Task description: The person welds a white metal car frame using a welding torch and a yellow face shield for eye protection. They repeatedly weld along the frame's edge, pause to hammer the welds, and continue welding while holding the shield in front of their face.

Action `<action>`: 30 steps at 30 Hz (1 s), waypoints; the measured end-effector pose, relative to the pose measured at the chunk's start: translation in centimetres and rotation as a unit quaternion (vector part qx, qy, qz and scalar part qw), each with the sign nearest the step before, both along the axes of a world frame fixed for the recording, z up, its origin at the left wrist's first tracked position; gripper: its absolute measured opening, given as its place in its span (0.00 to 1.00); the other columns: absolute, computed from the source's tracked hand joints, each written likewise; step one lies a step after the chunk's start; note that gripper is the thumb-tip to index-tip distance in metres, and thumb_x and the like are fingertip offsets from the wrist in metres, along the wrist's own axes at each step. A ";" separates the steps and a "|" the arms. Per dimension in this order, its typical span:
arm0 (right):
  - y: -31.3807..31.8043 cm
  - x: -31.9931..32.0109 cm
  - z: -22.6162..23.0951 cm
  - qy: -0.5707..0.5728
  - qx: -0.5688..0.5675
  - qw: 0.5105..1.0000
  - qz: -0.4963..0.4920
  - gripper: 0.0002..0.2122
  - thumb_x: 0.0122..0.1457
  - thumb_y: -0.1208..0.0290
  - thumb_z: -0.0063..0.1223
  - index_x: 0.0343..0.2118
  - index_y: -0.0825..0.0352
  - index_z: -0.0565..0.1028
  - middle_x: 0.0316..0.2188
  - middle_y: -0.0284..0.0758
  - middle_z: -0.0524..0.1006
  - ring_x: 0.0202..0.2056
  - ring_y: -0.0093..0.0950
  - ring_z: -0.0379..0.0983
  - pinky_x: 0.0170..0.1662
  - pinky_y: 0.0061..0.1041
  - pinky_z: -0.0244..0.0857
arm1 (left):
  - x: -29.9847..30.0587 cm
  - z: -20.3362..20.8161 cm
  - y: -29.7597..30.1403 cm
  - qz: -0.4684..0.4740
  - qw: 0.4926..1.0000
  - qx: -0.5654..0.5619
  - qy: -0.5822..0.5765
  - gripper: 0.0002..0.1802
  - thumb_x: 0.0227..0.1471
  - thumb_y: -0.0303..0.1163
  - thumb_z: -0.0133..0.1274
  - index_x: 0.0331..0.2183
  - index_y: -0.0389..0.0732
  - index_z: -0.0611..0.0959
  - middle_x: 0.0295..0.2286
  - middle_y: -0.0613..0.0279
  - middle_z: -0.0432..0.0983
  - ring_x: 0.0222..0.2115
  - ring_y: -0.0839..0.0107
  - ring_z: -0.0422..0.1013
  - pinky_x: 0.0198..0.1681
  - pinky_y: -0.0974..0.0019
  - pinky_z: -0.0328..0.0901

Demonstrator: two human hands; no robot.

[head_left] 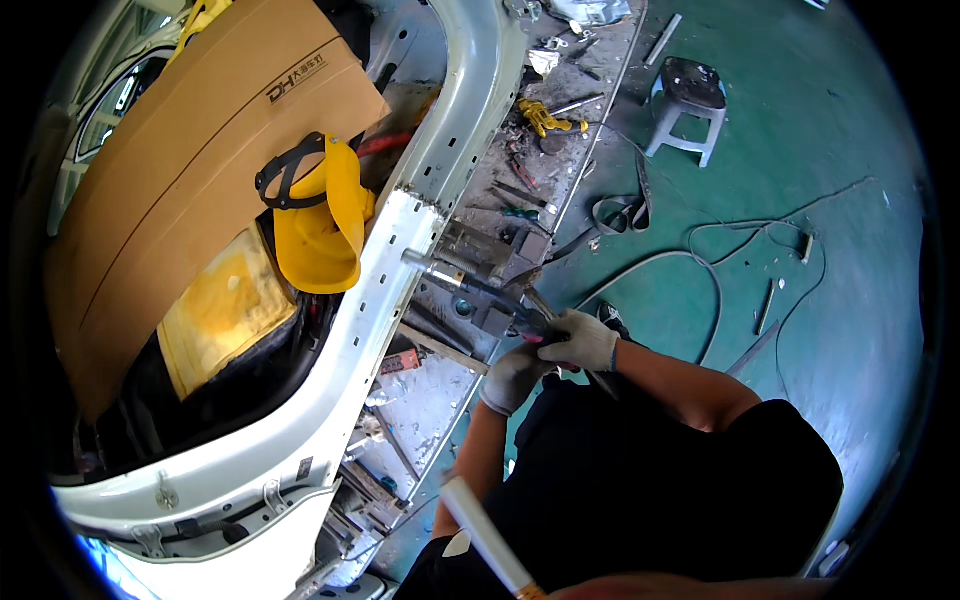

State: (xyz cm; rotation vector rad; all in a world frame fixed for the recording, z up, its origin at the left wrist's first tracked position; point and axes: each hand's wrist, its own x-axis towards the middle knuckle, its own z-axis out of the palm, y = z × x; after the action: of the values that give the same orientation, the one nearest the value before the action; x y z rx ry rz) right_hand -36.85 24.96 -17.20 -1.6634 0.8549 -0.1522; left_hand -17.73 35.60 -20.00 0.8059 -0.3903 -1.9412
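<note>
Both my hands, in pale work gloves, are together in front of my body. They close around the dark handle of a welding torch (517,314). Its metal nozzle (432,268) points up and left, its tip near the white car door sill (385,275). My left hand (514,378) is under the handle's near end, its fingers partly hidden. My right hand (582,341) lies over the handle from the right, fingers curled. Left of the sill, a yellow face shield (320,225) with a black headband lies against a cardboard sheet (170,190).
A yellow power tool (545,118) and several hand tools lie on the metal platform (425,400) beside the car. On the green floor are a grey stool (690,90) and a looping cable (715,270). A cigarette (487,535) crosses the view close up.
</note>
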 end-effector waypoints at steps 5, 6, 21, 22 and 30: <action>5.5 2.2 -1.9 -0.062 0.018 0.998 0.006 0.20 0.53 0.52 0.68 0.36 0.68 0.83 0.39 0.46 0.76 0.43 0.39 0.76 0.48 0.37 0.70 | 4.1 -2.8 0.0 0.047 0.995 -0.074 0.047 0.36 0.58 0.57 0.59 0.55 0.38 0.75 0.49 0.53 0.76 0.52 0.59 0.72 0.58 0.54 0.67; 6.3 2.4 -1.8 -0.037 0.001 0.998 0.049 0.21 0.52 0.53 0.69 0.39 0.67 0.85 0.43 0.48 0.76 0.44 0.42 0.76 0.48 0.36 0.70 | 3.3 -1.3 -0.1 0.126 0.987 0.017 0.103 0.26 0.63 0.55 0.56 0.46 0.40 0.78 0.40 0.55 0.78 0.43 0.62 0.74 0.52 0.55 0.69; 4.3 8.5 -1.8 -0.141 0.241 0.929 -0.242 0.14 0.58 0.65 0.67 0.40 0.69 0.79 0.22 0.33 0.78 0.18 0.21 0.72 0.21 0.26 0.65 | 23.1 7.0 8.6 0.398 0.801 -0.020 -0.447 0.20 0.64 0.34 0.54 0.52 0.33 0.80 0.20 0.61 0.74 0.17 0.72 0.69 0.22 0.68 0.65; 3.9 10.4 -2.8 -0.181 0.269 0.911 -0.254 0.13 0.58 0.65 0.67 0.37 0.70 0.79 0.21 0.34 0.78 0.18 0.22 0.72 0.21 0.26 0.66 | 24.7 6.9 9.0 0.389 0.790 0.007 -0.474 0.19 0.63 0.34 0.55 0.51 0.33 0.82 0.19 0.62 0.74 0.17 0.73 0.69 0.22 0.68 0.65; 1.5 19.6 -7.8 -0.205 0.335 0.871 -0.297 0.15 0.58 0.63 0.66 0.23 0.68 0.77 0.18 0.34 0.76 0.19 0.25 0.72 0.23 0.29 0.68 | 26.7 6.2 9.2 0.275 0.807 0.098 -0.513 0.13 0.62 0.26 0.56 0.47 0.37 0.88 0.23 0.62 0.80 0.18 0.75 0.73 0.22 0.72 0.68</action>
State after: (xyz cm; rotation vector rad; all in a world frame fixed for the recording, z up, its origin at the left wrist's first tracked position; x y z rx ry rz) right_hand -17.24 26.42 -24.97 -0.6450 0.9251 -0.5455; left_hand 9.01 44.81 -13.82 1.8587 -0.5020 -0.8638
